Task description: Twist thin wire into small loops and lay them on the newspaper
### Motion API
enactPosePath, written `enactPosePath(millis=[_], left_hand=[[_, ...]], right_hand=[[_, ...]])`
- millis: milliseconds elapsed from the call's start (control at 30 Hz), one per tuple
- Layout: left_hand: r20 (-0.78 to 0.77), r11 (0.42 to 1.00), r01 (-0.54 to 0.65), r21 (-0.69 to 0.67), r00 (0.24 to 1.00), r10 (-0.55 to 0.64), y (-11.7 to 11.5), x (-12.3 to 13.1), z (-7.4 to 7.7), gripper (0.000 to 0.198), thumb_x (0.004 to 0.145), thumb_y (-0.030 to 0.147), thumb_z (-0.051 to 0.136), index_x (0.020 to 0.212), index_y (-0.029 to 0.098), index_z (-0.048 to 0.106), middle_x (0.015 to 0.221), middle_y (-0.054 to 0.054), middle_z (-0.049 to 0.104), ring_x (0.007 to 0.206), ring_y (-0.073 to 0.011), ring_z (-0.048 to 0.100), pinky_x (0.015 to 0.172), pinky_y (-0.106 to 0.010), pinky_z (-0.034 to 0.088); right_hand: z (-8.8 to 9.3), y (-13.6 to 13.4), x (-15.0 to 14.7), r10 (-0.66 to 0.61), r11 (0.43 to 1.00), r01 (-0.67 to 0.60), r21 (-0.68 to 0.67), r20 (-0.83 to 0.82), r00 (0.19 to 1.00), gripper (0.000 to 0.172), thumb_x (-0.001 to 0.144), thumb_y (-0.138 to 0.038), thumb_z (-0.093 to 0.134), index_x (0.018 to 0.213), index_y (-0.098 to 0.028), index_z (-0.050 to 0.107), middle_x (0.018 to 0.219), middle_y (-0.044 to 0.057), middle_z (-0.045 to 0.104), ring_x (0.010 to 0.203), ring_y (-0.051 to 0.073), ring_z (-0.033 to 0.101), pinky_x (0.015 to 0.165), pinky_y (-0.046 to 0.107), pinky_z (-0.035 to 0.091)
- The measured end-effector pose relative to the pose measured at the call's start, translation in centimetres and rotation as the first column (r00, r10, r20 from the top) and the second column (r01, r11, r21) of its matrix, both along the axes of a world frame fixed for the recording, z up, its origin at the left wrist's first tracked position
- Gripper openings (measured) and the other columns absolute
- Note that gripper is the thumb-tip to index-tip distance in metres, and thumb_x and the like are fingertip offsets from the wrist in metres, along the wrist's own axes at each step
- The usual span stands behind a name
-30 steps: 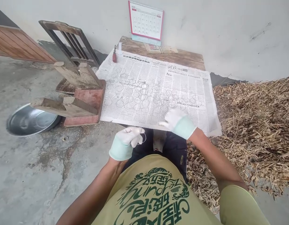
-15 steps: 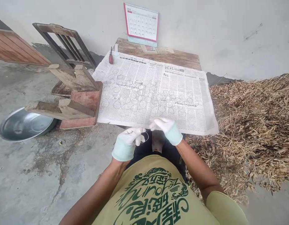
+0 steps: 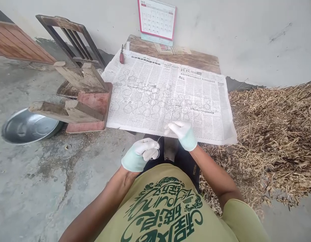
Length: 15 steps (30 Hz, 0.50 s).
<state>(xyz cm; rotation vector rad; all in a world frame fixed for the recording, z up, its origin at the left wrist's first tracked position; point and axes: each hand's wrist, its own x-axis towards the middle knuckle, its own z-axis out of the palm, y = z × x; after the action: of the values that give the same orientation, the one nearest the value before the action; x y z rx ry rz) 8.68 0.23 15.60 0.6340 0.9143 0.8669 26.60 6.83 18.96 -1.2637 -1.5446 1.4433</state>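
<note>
Over my lap, at the near edge of the newspaper point(image 3: 165, 101), my gloved left hand point(image 3: 140, 154) curls its fingers point(image 3: 150, 154) tightly around a thin white thread point(image 3: 158, 148), with a small loop hanging. At two o'clock from it, my gloved right hand point(image 3: 182, 134) has its fingers point(image 3: 173, 126) pressed together near the thread's tip; I cannot tell whether they pinch it. The newspaper lies across the table point(image 3: 185, 58), with straw point(image 3: 271, 134) at three o'clock.

Concrete floor point(image 3: 57, 188) leaves the left hand point(image 3: 144, 151) room; an upturned wooden stool point(image 3: 93, 102) blocks further.
</note>
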Motion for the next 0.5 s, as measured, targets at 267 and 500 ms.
enactPosePath(millis=[267, 500], left_hand=[[-0.201, 0.93, -0.358, 0.079, 0.908, 0.366, -0.3, 0.2, -1.3, 0.037, 0.074, 0.052, 0.079, 0.062, 0.019, 0.066, 0.042, 0.002, 0.051, 0.05, -0.0145, 0.053, 0.065, -0.033, 0.049], [-0.085, 0.946, -0.317, 0.063, 0.943, 0.322, -0.1, 0.3, -1.4, 0.037, 0.08, 0.054, 0.076, 0.075, 0.018, 0.072, 0.05, 0.001, 0.055, 0.059, -0.0164, 0.058, 0.069, -0.033, 0.05]], right_hand=[[-1.2, -1.2, -0.3, 0.108, 0.987, -0.122, -0.106, -0.132, 0.985, 0.04, 0.095, -0.054, 0.059, 0.097, -0.019, 0.076, 0.087, 0.006, 0.078, 0.083, 0.018, 0.075, 0.084, 0.035, 0.06], [-1.9, -4.1, -1.7, 0.038, 0.975, -0.021, -0.223, 0.073, 0.997, 0.023, 0.092, -0.031, 0.059, 0.079, -0.02, 0.073, 0.073, 0.002, 0.076, 0.072, 0.016, 0.073, 0.075, 0.029, 0.056]])
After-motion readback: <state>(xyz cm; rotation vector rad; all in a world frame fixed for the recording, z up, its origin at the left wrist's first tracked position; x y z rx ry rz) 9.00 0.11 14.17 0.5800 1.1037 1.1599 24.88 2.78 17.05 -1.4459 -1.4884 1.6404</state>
